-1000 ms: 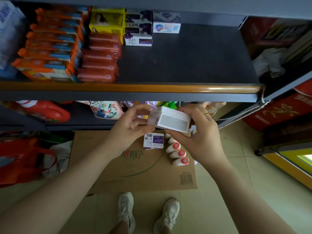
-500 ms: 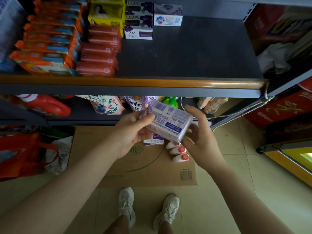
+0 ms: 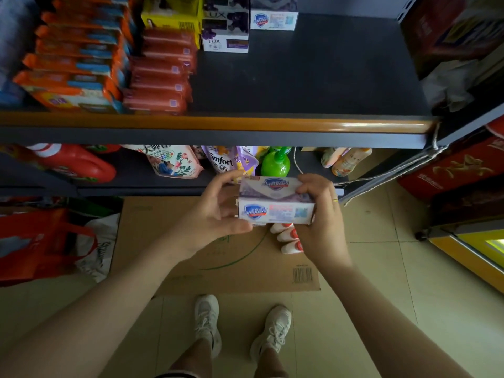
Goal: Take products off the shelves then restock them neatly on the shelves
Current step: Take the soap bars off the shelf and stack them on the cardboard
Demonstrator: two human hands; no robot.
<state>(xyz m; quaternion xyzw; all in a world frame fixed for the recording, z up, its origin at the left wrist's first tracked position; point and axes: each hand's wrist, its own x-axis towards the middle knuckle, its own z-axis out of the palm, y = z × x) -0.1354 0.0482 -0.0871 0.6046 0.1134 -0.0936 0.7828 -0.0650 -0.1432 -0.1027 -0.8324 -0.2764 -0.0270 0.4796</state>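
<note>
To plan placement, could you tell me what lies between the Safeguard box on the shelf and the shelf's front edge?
Head view: bare dark shelf between Safeguard box and front edge.

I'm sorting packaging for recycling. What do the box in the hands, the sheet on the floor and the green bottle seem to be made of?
Soap box: printed paperboard, slightly glossy, judging by its sharp folded edges.
Floor sheet: brown corrugated cardboard, matte, with a printed barcode.
Green bottle: probably plastic, given its smooth shiny highlight.
</note>
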